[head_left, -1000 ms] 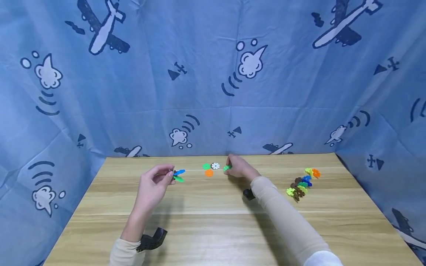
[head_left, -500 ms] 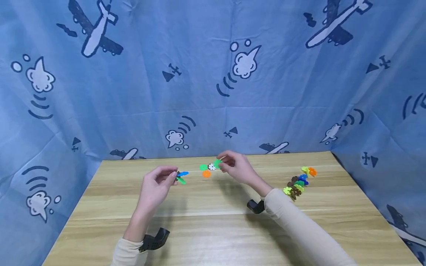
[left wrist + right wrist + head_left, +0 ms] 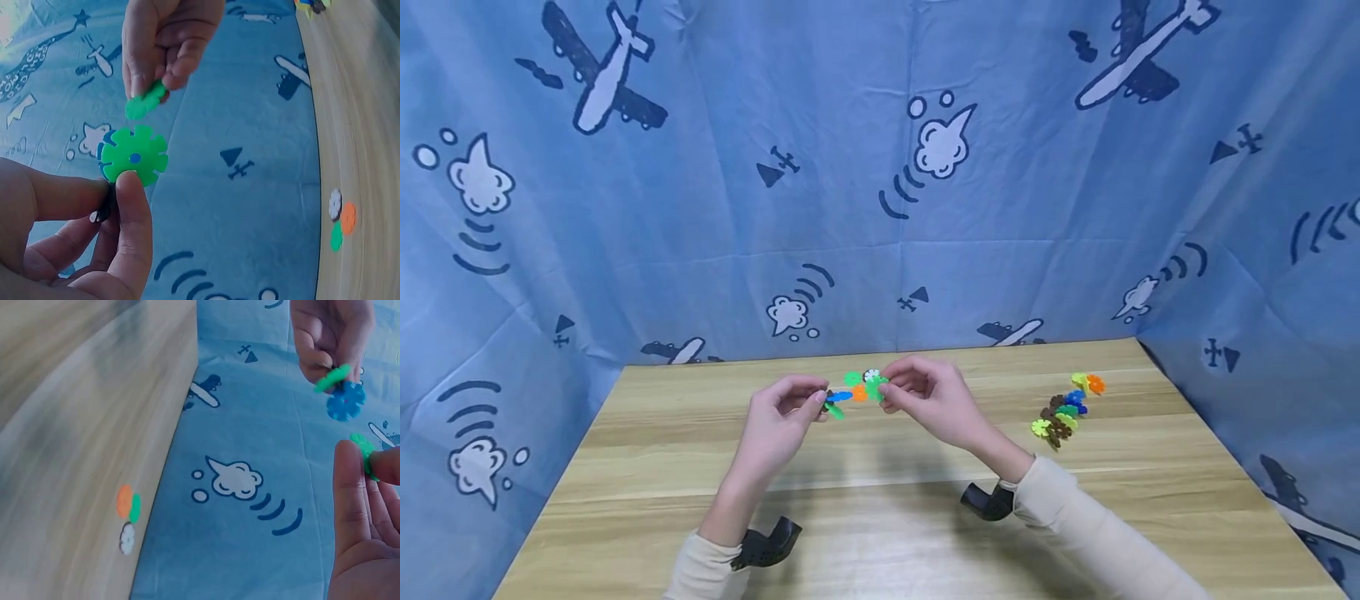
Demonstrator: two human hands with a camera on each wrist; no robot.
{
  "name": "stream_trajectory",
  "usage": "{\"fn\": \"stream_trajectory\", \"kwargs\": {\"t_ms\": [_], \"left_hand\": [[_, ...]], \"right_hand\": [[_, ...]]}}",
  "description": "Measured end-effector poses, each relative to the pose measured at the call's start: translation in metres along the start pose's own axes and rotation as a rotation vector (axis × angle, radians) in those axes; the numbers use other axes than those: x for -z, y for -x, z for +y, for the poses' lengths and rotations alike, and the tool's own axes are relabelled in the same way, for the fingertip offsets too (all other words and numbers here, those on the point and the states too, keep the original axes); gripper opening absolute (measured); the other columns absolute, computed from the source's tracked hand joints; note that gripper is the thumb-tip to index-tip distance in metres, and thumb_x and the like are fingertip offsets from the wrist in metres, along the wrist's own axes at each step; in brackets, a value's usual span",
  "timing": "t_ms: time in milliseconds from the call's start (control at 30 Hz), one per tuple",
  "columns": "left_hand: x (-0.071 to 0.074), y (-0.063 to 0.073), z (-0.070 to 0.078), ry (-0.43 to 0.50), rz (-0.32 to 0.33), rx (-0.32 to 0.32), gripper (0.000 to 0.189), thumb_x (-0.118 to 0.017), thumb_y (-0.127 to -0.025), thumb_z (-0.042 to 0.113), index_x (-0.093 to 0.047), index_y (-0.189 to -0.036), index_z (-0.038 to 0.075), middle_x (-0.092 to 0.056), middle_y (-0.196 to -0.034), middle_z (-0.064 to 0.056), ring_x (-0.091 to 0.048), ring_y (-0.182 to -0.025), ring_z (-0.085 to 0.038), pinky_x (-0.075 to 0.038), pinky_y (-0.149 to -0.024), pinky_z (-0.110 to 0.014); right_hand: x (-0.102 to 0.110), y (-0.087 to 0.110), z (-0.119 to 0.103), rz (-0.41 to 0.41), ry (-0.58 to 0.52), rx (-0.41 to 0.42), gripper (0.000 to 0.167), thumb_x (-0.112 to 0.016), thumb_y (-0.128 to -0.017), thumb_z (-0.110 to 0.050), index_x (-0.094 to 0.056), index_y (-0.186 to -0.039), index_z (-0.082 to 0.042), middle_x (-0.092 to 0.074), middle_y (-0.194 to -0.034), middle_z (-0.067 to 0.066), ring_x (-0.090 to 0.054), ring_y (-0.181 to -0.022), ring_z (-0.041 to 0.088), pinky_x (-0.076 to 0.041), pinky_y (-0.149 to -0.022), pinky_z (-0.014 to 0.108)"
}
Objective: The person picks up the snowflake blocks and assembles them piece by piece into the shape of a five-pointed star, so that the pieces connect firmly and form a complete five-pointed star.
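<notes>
My left hand (image 3: 784,418) pinches a small cluster of notched plastic snowflake discs above the table. The cluster has a green disc (image 3: 145,164), a blue disc (image 3: 345,403) beside it, and a dark disc (image 3: 106,205) mostly covered by the fingers. Between thumb and fingers, my right hand (image 3: 942,402) holds a single green disc (image 3: 144,103). In the left wrist view that disc is just above the cluster, with a narrow gap between them. Both hands face each other over the far part of the table.
On the wooden table (image 3: 880,533) lie a loose green disc (image 3: 852,378), an orange disc (image 3: 124,500) and a white disc (image 3: 335,204) near the back edge. A pile of several mixed discs (image 3: 1060,417) lies to the right. Blue printed cloth (image 3: 835,183) hangs behind.
The right hand has lifted the green disc off the table by the back edge and carried it left and nearer. The left hand has moved right with its cluster, closing the distance.
</notes>
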State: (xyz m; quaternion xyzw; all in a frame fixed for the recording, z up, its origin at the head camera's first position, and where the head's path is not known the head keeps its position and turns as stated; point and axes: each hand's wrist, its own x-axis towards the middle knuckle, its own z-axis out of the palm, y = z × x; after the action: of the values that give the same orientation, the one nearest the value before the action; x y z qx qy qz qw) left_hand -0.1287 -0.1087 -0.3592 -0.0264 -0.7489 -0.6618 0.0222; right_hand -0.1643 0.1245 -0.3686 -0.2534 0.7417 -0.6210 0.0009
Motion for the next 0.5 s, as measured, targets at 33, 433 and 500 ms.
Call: {"fn": "stream_trajectory", "kwargs": {"t_ms": [33, 433, 500], "left_hand": [[-0.002, 0.0, 0.0, 0.004, -0.009, -0.002, 0.018, -0.065, -0.096, -0.002, -0.069, -0.114, -0.004, -0.068, -0.11, -0.02, -0.069, -0.085, -0.019, -0.061, -0.079, -0.025], [-0.013, 0.0, 0.0, 0.004, -0.041, -0.032, 0.017, -0.064, -0.096, -0.004, -0.069, -0.112, -0.005, -0.069, -0.106, -0.02, -0.069, -0.084, -0.024, -0.062, -0.08, -0.033], [-0.014, 0.0, 0.001, 0.004, -0.043, -0.03, 0.017, -0.064, -0.096, -0.004, -0.07, -0.112, -0.005, -0.069, -0.106, -0.02, -0.069, -0.084, -0.024, -0.062, -0.081, -0.036]], "right_hand": [[-0.001, 0.001, 0.0, -0.006, -0.011, 0.001, 0.017, -0.07, -0.093, 0.0, -0.067, -0.109, 0.006, -0.073, -0.092, 0.024, -0.075, -0.075, 0.018, -0.064, -0.071, 0.037], [-0.004, 0.008, 0.003, 0.008, -0.111, -0.06, 0.021, -0.067, -0.095, 0.001, -0.064, -0.114, 0.009, -0.072, -0.097, 0.027, -0.075, -0.076, 0.015, -0.064, -0.074, 0.039], [-0.005, 0.008, 0.002, 0.021, -0.149, -0.096, 0.022, -0.067, -0.095, 0.0, -0.063, -0.115, 0.01, -0.072, -0.097, 0.026, -0.075, -0.077, 0.015, -0.064, -0.075, 0.039]]}}
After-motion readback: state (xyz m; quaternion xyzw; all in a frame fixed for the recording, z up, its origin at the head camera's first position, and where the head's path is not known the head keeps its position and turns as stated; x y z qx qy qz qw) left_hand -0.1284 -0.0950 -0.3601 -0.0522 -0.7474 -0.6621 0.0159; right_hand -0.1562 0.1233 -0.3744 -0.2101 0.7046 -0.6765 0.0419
